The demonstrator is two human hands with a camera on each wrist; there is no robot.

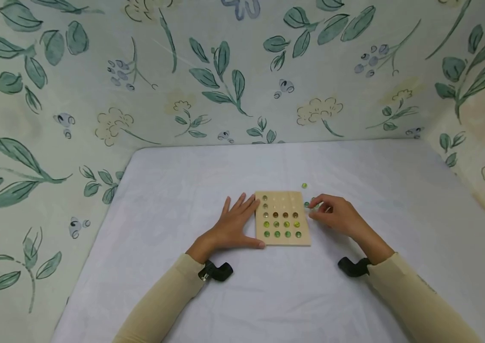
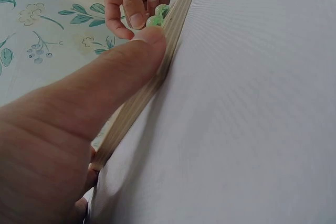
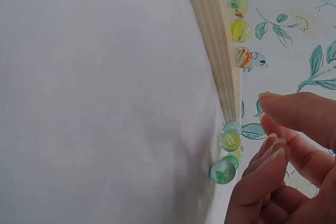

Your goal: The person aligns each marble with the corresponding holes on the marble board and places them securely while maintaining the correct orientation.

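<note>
A square wooden board (image 1: 287, 197) carries rows of glass marbles: green along the near edge, yellow-green above, then dark reddish-brown, with more down the left column. My left hand (image 1: 235, 226) is spread at its left side, fingertips on the left edge and thumb along the near edge. To the right of the board, my right hand (image 1: 336, 214) hovers with thumb and index finger apart. Nothing shows between them in the right wrist view. Just beside those fingertips lie loose marbles, including a clear one with green (image 3: 222, 173) and a yellow one (image 3: 230, 141).
A lone yellow-green marble (image 1: 304, 185) lies past the board's far right corner. White cloth (image 1: 182, 181) covers the table, and a leaf-patterned backdrop (image 1: 233, 95) rises behind it. Each wrist carries a black camera mount (image 1: 221, 272).
</note>
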